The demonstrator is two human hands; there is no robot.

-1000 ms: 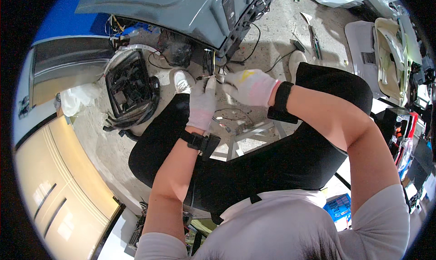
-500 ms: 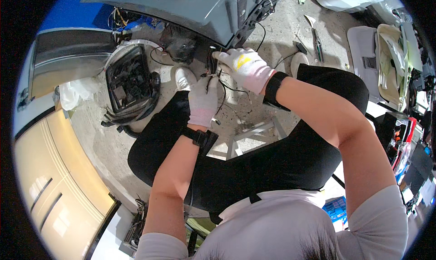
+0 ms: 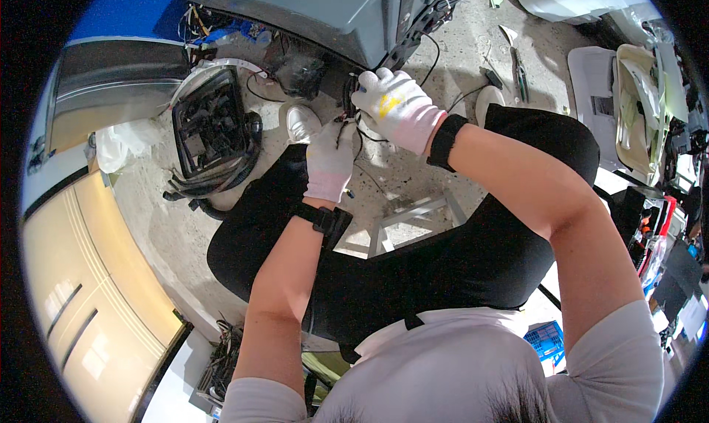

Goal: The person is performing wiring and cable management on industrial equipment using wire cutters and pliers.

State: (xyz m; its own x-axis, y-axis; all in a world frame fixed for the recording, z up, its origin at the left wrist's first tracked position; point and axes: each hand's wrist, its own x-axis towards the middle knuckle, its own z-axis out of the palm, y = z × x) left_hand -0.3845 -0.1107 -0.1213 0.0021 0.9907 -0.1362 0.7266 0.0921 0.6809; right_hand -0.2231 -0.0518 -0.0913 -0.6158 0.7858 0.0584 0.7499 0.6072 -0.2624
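Both hands wear pale knit gloves and work close together at a black cable bundle [image 3: 348,98], which hangs below the corner of a grey vehicle panel [image 3: 317,17]. My left hand [image 3: 330,161] pinches the lower end of the bundle, with thin black strands passing between its fingers. My right hand [image 3: 395,107], marked with a yellow patch on its back, is curled against the bundle's right side. Its fingertips are partly hidden behind the glove. Loose black wires trail beneath both hands toward the floor.
A black framed part with thick hoses [image 3: 210,128] lies on the floor at left. Pliers [image 3: 521,80] lie at upper right, near pale plastic trim pieces [image 3: 594,91]. A grey metal stool frame [image 3: 413,215] stands between my knees. A cream panel [image 3: 103,290] fills the lower left.
My right hand has shifted slightly, its fingers now curled more tightly against the bundle. The loose wires below have moved in toward the hands. My left hand stays nearly in place.
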